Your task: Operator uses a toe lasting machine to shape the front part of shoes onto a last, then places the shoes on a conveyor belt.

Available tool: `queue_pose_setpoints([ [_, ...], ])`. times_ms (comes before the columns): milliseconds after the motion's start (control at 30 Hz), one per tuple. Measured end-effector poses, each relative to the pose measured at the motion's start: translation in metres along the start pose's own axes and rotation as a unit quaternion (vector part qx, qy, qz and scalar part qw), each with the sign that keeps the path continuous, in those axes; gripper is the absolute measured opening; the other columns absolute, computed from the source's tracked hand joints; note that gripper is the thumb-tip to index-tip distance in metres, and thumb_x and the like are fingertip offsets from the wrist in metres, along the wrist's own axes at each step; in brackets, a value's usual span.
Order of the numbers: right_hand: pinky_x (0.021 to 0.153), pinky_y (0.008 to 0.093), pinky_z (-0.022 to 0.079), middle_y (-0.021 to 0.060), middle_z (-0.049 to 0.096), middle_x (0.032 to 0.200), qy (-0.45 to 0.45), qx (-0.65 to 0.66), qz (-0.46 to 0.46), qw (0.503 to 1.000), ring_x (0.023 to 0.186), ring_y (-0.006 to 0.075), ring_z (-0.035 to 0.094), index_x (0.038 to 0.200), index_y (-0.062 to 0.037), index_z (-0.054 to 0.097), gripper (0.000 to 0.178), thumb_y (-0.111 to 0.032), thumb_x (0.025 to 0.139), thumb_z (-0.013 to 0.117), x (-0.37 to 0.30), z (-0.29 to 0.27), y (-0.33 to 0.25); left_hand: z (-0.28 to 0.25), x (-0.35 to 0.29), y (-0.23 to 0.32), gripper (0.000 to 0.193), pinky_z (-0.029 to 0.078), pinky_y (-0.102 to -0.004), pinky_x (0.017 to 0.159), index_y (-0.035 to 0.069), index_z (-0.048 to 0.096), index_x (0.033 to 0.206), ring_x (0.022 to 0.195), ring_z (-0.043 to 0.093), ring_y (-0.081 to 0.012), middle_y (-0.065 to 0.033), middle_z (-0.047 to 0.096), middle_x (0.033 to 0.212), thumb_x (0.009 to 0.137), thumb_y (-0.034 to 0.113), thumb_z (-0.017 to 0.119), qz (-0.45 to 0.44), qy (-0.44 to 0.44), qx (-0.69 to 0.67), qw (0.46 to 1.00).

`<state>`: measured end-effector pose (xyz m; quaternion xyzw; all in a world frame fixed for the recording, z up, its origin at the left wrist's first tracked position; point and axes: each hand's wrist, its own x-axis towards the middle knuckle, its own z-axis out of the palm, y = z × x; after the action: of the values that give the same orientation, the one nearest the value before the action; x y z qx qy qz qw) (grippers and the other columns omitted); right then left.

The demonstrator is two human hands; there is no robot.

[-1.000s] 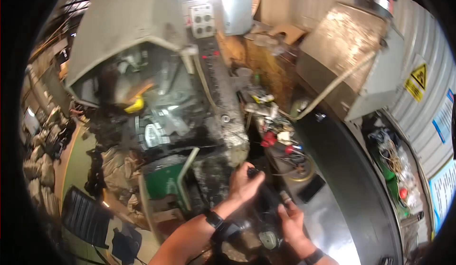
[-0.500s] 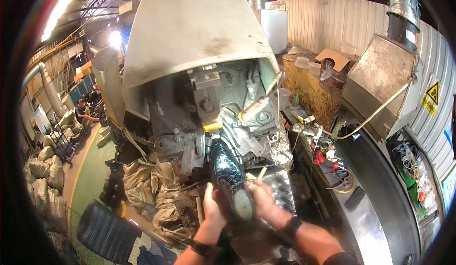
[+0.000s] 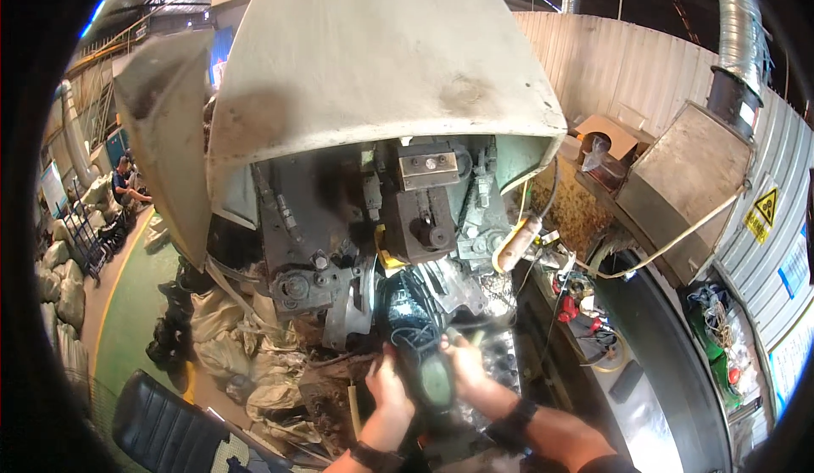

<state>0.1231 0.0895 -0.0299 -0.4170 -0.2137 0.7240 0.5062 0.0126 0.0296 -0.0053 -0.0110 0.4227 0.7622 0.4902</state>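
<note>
A glossy black lace-up shoe (image 3: pixel 405 307) points toe-first into a machine (image 3: pixel 431 206), its toe between metal side plates below a yellow piece (image 3: pixel 390 258). A greenish block (image 3: pixel 436 380), like the top of a shoe last, fills the shoe's heel opening. My left hand (image 3: pixel 390 386) is closed against the left side of the heel, fingers partly hidden behind it. On the right side my right hand (image 3: pixel 468 366) grips the heel, thumb forward. Just beyond that thumb is a pale stick-like piece (image 3: pixel 476 337); whether the hand touches it is unclear.
The machine's big pale hood (image 3: pixel 381 57) overhangs the work. A corded handle-shaped thing (image 3: pixel 519 242) hangs right of the shoe. Further right are a bench (image 3: pixel 644 414) with tools and a dark conveyor (image 3: pixel 678 371). Sacks (image 3: pixel 225 329) and a black chair (image 3: pixel 161 418) lie left; a person (image 3: pixel 127 186) sits far off.
The view has shifted, so the machine appears further right and lower. The shoe's toe appears further in between the side plates. Both hands stay at the heel.
</note>
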Motion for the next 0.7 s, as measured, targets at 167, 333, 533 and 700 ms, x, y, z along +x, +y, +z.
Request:
queue_pose_setpoints([
  [167, 0.065, 0.0233, 0.048, -0.0026, 0.060, 0.085, -0.064, 0.024, -0.017, 0.998, 0.070, 0.0074, 0.055, 0.132, -0.0060, 0.051, 0.036, -0.009, 0.099, 0.064, 0.017, -0.014, 0.016, -0.027, 0.038, -0.044, 0.035, 0.044, -0.0261, 0.061, 0.006, 0.058, 0.081, 0.066, 0.053, -0.0106, -0.0001, 0.059, 0.075, 0.101, 0.034, 0.063, 0.144, -0.005, 0.054, 0.988],
  [333, 0.059, 0.0219, 0.045, -0.0052, 0.057, 0.081, -0.062, 0.047, -0.010, 0.997, 0.065, 0.0048, 0.052, 0.122, -0.0106, 0.053, 0.025, -0.010, 0.099, 0.064, 0.023, -0.021, 0.025, -0.048, 0.060, -0.064, 0.024, 0.046, -0.0240, 0.067, 0.009, 0.061, 0.088, 0.073, 0.056, -0.0066, 0.0053, 0.061, 0.081, 0.102, 0.029, 0.062, 0.151, -0.001, 0.106, 0.983],
  [533, 0.066, 0.0253, 0.051, -0.0014, 0.062, 0.087, -0.076, 0.065, -0.003, 0.995, 0.072, 0.0085, 0.059, 0.122, -0.0101, 0.052, 0.026, -0.010, 0.099, 0.064, 0.010, -0.015, 0.017, -0.042, 0.057, -0.065, 0.033, 0.045, -0.0250, 0.058, 0.006, 0.060, 0.084, 0.065, 0.055, -0.0085, 0.0009, 0.061, 0.075, 0.103, 0.033, 0.060, 0.145, -0.008, 0.047, 0.988],
  [700, 0.068, 0.0260, 0.049, 0.0012, 0.061, 0.091, -0.039, 0.055, 0.020, 0.998, 0.076, 0.0112, 0.059, 0.124, -0.0080, 0.052, 0.030, -0.013, 0.098, 0.065, 0.002, 0.000, 0.001, -0.039, 0.048, -0.059, 0.033, 0.048, -0.0284, 0.060, 0.005, 0.063, 0.092, 0.069, 0.059, -0.0123, -0.0019, 0.063, 0.080, 0.103, 0.035, 0.058, 0.107, -0.020, 0.059, 0.992],
])
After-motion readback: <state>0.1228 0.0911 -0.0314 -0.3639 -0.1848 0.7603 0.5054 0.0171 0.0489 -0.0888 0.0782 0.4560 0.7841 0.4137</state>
